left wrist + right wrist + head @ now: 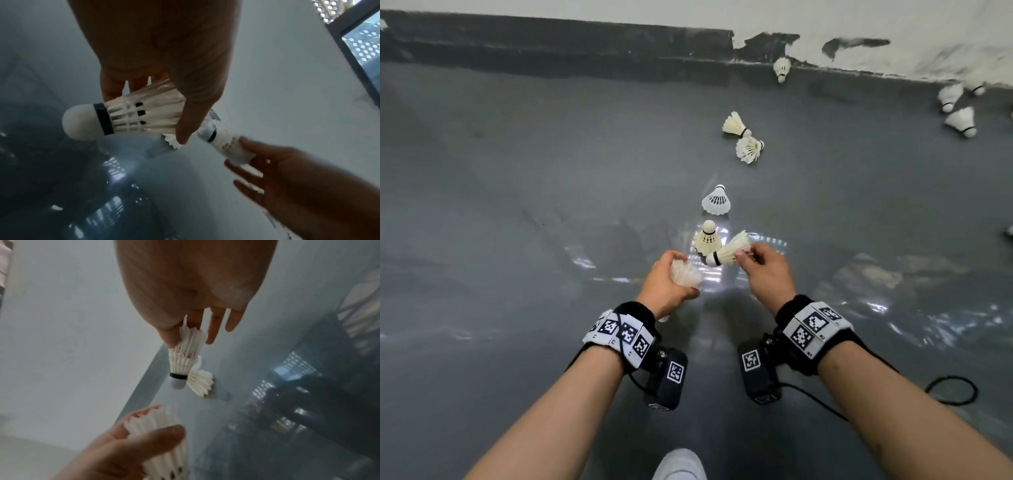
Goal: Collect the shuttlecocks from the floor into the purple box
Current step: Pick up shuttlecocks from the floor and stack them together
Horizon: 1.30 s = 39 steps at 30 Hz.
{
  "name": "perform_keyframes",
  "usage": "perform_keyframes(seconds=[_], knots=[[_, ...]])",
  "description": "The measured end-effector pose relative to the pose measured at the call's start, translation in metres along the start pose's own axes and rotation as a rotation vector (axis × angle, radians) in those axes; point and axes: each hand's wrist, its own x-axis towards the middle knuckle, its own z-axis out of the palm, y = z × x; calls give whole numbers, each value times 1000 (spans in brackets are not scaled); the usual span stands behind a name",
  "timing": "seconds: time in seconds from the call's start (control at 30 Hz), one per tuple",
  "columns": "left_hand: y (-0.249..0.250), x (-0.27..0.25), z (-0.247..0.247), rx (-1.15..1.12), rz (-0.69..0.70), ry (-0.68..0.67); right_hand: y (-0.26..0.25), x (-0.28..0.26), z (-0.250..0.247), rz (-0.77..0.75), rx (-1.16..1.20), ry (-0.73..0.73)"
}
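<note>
My left hand (671,284) grips a white shuttlecock (686,274) around its feather skirt; in the left wrist view that shuttlecock (131,116) lies sideways, cork to the left. My right hand (763,267) pinches a second shuttlecock (727,254) by its feather tips, cork pointing toward the left hand; in the right wrist view it (184,363) hangs cork down. Just beyond the hands a shuttlecock (707,238) stands on the grey floor, another (716,201) behind it. No purple box is in view.
More shuttlecocks lie farther off: a pair (743,137) mid-floor, one (781,68) by the dark skirting, and three (959,106) at the far right. A black cable (952,390) loops on the floor at right. My white shoe tip (679,466) shows at the bottom.
</note>
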Motion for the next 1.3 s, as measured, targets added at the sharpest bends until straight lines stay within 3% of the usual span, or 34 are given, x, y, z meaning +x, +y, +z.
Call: perform_keyframes(seconds=[0.07,0.27,0.67,0.73,0.8,0.87,1.03,1.17,1.3], knots=[[12,5,6,-21,41,-47,-17,8,-6,-74,7,9],[34,18,9,-121,81,-72,-38,12,8,-162,-154,-220],[2,40,-6,-16,46,-18,-50,26,51,-278,-390,-417],[1,48,-9,-52,29,12,-51,33,52,-209,-251,-347],[-2,53,-10,-58,6,30,-51,43,53,-156,-83,-154],[-6,54,-10,-68,-22,54,-46,59,56,-166,-144,2],[-14,55,-16,-47,-36,58,-29,80,71,-50,-443,-181],[-12,57,-25,-25,-24,63,-19,76,80,-20,-310,-20],[-14,54,-26,-19,-13,53,-21,67,78,131,-72,99]])
